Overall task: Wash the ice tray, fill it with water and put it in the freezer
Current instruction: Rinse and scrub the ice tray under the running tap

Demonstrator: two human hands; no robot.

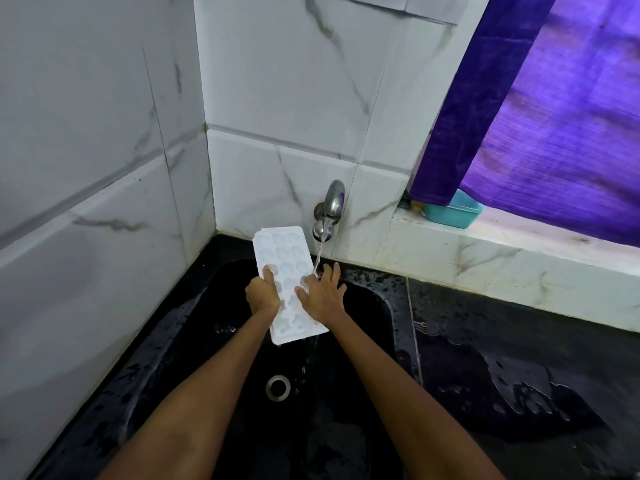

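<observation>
I have the ice tray (pixel 289 271) between my hands over the sink (pixel 381 306), its long axis running away from me toward the tap (pixel 330 209). My left hand (pixel 263 294) grips its left edge; my right hand (pixel 322 296) lies flat and spread on its right side, nearer the stream (pixel 318 254), which I judge should sweep the cups next.

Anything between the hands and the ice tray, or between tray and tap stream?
Nothing visible. The left hand grips the ice tray at its left edge, the right hand rests spread on its right side, and the tap stream lands at that hand's fingers by the tray's edge.
</observation>
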